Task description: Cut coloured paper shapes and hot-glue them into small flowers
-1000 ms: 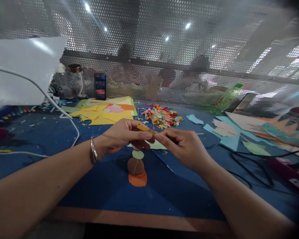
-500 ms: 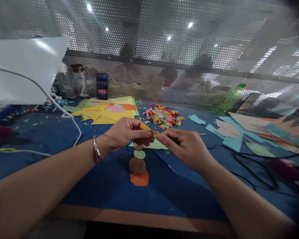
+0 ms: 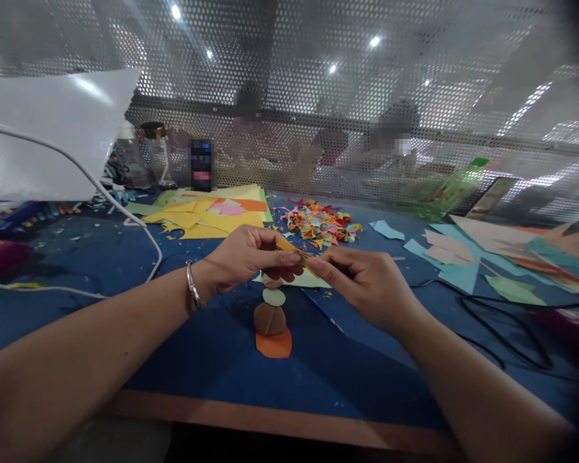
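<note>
Left grip pinching yellow paper

Right grip pressed together at its other end, on what can't tell; paper held beyond brown disc; likely light, floppy, creases easily, so take by edges

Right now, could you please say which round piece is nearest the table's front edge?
The orange piece; the brown piece, green piece and tan piece lie farther back.
</note>
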The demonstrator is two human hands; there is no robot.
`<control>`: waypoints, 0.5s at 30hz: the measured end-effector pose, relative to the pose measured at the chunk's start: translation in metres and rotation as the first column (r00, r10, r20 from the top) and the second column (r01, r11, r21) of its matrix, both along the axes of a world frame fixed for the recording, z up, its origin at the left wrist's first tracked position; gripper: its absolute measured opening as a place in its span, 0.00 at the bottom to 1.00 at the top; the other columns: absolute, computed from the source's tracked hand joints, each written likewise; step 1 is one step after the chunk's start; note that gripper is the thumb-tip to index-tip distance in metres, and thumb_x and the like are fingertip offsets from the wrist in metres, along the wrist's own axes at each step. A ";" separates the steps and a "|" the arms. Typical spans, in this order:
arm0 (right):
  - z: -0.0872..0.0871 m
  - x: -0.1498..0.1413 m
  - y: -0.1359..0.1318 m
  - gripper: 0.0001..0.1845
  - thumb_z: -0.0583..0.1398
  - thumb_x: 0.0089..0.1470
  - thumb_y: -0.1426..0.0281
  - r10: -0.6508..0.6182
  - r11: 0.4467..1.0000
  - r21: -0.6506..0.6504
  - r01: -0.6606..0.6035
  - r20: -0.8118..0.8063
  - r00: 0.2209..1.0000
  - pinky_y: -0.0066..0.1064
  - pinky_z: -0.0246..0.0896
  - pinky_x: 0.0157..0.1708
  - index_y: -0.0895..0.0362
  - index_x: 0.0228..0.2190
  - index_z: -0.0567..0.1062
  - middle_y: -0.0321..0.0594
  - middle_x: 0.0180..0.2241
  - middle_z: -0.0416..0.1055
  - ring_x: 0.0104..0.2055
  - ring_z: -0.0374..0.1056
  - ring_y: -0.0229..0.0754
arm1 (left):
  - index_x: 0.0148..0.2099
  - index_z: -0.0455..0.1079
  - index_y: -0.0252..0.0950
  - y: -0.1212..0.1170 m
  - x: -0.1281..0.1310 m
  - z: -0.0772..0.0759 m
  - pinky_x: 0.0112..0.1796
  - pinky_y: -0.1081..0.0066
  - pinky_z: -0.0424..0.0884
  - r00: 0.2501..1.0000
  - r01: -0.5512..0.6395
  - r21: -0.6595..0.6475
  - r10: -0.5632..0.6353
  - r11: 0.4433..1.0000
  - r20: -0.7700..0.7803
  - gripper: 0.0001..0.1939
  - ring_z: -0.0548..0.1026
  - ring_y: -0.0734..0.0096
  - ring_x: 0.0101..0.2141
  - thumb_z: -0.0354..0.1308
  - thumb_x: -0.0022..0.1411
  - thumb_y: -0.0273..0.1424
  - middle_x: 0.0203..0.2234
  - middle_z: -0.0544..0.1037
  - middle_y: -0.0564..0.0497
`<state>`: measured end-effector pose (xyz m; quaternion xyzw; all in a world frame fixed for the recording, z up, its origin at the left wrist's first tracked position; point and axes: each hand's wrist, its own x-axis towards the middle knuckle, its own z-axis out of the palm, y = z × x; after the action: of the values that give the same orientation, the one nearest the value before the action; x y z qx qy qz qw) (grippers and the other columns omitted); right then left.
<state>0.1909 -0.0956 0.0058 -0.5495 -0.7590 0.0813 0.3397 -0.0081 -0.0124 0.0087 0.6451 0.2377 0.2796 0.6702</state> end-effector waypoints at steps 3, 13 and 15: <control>0.000 0.000 0.000 0.27 0.54 0.63 0.50 0.004 1.000 -0.004 -0.004 -0.002 1.000 0.29 0.49 0.23 0.56 0.22 0.71 0.33 0.20 0.59 0.22 0.52 0.35 | 0.31 0.76 0.30 0.000 0.000 -0.001 0.25 0.76 0.69 1.000 0.005 0.000 -0.005 1.000 0.007 0.16 0.77 0.74 0.24 0.73 0.49 0.37 0.26 0.81 0.47; 0.000 -0.002 -0.001 0.27 0.55 0.63 0.51 0.015 1.000 -0.020 -0.016 -0.020 1.000 0.29 0.48 0.22 0.56 0.21 0.70 0.32 0.19 0.57 0.22 0.52 0.34 | 0.32 0.77 0.30 0.001 -0.001 -0.001 0.27 0.76 0.69 0.999 0.037 0.039 -0.036 0.999 -0.028 0.15 0.77 0.75 0.25 0.72 0.50 0.38 0.26 0.81 0.47; -0.001 -0.002 -0.001 0.26 0.55 0.63 0.51 0.017 1.000 -0.021 -0.017 -0.024 1.000 0.29 0.48 0.22 0.56 0.21 0.71 0.32 0.20 0.58 0.22 0.52 0.35 | 0.31 0.77 0.30 0.001 -0.001 -0.001 0.27 0.76 0.69 0.999 0.043 0.042 -0.042 0.998 -0.031 0.16 0.77 0.75 0.26 0.72 0.50 0.38 0.27 0.82 0.47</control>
<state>0.1890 -0.0967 0.0051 -0.5455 -0.7587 0.0987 0.3422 -0.0090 -0.0111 0.0074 0.6683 0.2279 0.2607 0.6584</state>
